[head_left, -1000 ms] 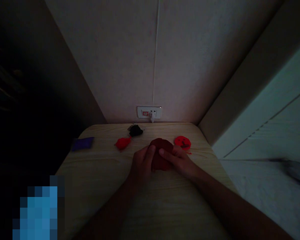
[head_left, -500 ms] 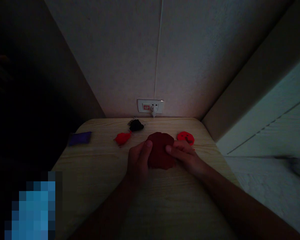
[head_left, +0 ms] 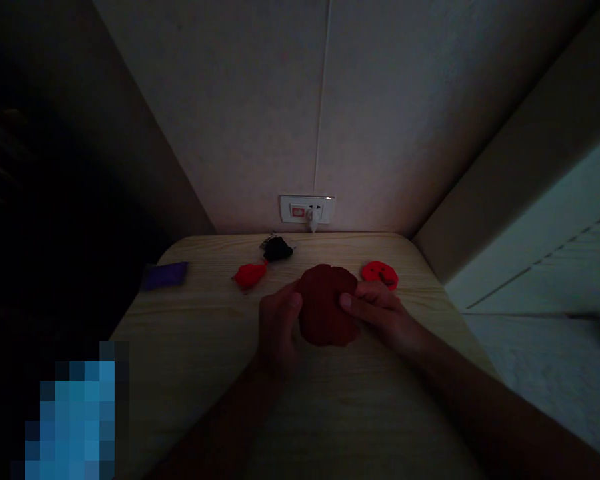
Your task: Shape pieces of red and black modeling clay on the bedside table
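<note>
A flattened piece of dark red modelling clay [head_left: 327,310], roughly round with an uneven edge, is held up over the wooden tabletop. My left hand [head_left: 279,327] is closed at its left edge, the thumb against the rim and the other fingers mostly hidden. On the opposite side my right hand [head_left: 383,317] pinches it, thumb on the near face and fingers behind. Just beyond my right hand lies a bright red flat disc [head_left: 380,273] with dark face-like marks. A bright red lump [head_left: 250,275] sits beyond my left hand, close to a black lump [head_left: 278,249] that seems to have a crumpled wrapper.
A purple packet [head_left: 165,275] lies at the left edge of the light wooden table [head_left: 205,313]. Behind the table a wall socket [head_left: 307,210] holds a white plug. To the right stands a pale panel [head_left: 545,247]. A pixelated blue patch covers the lower left.
The whole view has shifted slightly, so table items appear further right. The clay piece has tilted or turned a little between my hands, and its lower edge sits lower. Both hands keep their places at its sides.
</note>
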